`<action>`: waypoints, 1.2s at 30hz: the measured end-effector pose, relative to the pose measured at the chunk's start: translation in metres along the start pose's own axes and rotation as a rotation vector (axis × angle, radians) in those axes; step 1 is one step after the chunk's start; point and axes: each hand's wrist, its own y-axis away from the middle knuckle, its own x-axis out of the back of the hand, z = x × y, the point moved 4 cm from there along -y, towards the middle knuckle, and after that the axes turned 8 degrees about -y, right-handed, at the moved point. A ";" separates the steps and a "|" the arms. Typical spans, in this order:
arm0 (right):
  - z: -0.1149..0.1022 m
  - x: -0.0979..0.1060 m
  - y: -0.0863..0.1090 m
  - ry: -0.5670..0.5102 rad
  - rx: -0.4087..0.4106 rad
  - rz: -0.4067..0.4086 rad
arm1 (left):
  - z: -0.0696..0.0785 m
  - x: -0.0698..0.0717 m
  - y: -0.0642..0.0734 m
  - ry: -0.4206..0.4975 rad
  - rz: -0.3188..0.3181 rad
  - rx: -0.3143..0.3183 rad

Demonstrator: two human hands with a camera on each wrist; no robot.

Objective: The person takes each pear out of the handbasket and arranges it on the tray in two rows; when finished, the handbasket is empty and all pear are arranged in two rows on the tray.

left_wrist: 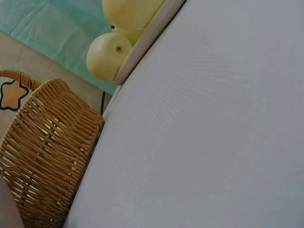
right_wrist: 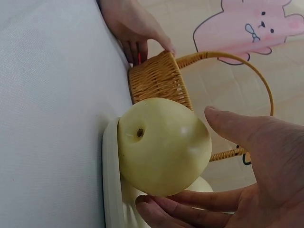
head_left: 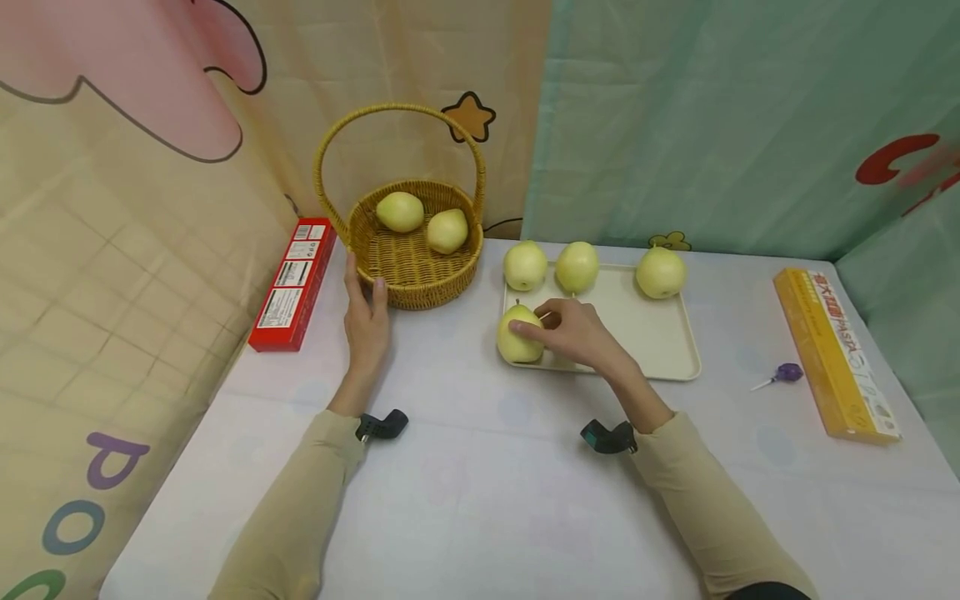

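Observation:
My right hand [head_left: 577, 333] curls its thumb and fingers round a pale yellow-green pear [head_left: 517, 343] at the near left corner of a cream tray [head_left: 645, 337]. In the right wrist view, the fingers [right_wrist: 209, 202] lie along one side of this pear [right_wrist: 164, 149] and the thumb is close by the other. With its fingers fairly straight, my left hand [head_left: 367, 325] touches the near left side of a wicker basket [head_left: 423, 296], thumb at the rim. Inside the basket lie two pears, one at the back [head_left: 400, 212] and one at the right [head_left: 447, 232].
Along the tray's far side are three more pears [head_left: 525, 265]. A red box [head_left: 294, 283] lies left of the basket. Far right are a purple lollipop [head_left: 787, 372] and a yellow pasta box [head_left: 836, 358]. The basket's tall handle [head_left: 401, 107] arches up before the curtain.

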 end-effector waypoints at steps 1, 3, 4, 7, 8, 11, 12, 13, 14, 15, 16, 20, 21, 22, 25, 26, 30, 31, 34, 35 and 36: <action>0.000 0.001 0.000 -0.005 -0.002 0.008 | 0.000 0.000 0.000 0.000 0.001 -0.001; 0.000 0.003 0.001 -0.018 -0.001 0.035 | 0.000 0.000 0.000 0.001 0.001 0.001; -0.001 0.004 0.001 -0.026 0.005 0.051 | 0.000 0.000 0.000 0.002 0.002 0.000; -0.002 0.008 0.001 -0.060 0.037 0.119 | 0.000 0.000 0.000 0.005 0.000 -0.002; -0.002 0.008 0.001 -0.080 0.054 0.148 | 0.000 0.000 0.000 0.006 -0.001 0.000; -0.005 0.010 0.001 -0.155 0.111 0.249 | 0.000 -0.001 0.000 0.009 -0.005 -0.003; -0.006 0.010 0.001 -0.186 0.133 0.280 | 0.000 -0.001 0.000 0.008 -0.005 -0.002; -0.007 0.010 0.001 -0.216 0.152 0.307 | 0.001 -0.001 0.000 0.007 -0.005 -0.001; -0.007 0.009 0.001 -0.246 0.167 0.326 | 0.001 -0.001 -0.001 0.005 -0.003 -0.003; -0.008 0.008 0.000 -0.270 0.179 0.341 | 0.001 0.000 0.000 0.005 -0.002 -0.004; -0.008 0.007 -0.001 -0.289 0.188 0.348 | 0.002 0.000 -0.001 0.003 0.001 -0.005; -0.011 0.005 -0.004 -0.325 0.211 0.349 | 0.001 0.000 -0.001 0.007 0.008 -0.007; -0.012 0.005 -0.004 -0.323 0.218 0.351 | 0.001 -0.001 -0.001 0.009 0.007 -0.007; -0.014 0.005 -0.005 -0.322 0.226 0.353 | 0.001 -0.001 -0.001 0.011 0.006 -0.007; -0.021 0.005 -0.008 -0.330 0.251 0.359 | 0.001 -0.002 -0.001 0.016 0.002 -0.004; -0.024 0.004 -0.010 -0.332 0.256 0.359 | 0.001 -0.002 -0.001 0.015 0.001 -0.001; -0.038 0.001 -0.019 -0.348 0.256 0.345 | 0.002 -0.003 0.000 0.015 -0.001 0.007; -0.043 -0.001 -0.021 -0.349 0.256 0.339 | 0.002 -0.002 0.000 0.015 0.001 0.009; -0.058 -0.006 -0.027 -0.354 0.260 0.322 | 0.003 -0.001 0.000 0.009 0.009 0.007; -0.062 -0.008 -0.030 -0.356 0.264 0.318 | 0.003 0.000 0.000 0.008 0.011 0.006; -0.066 -0.010 -0.033 -0.360 0.270 0.315 | 0.003 0.001 0.000 0.006 0.012 0.008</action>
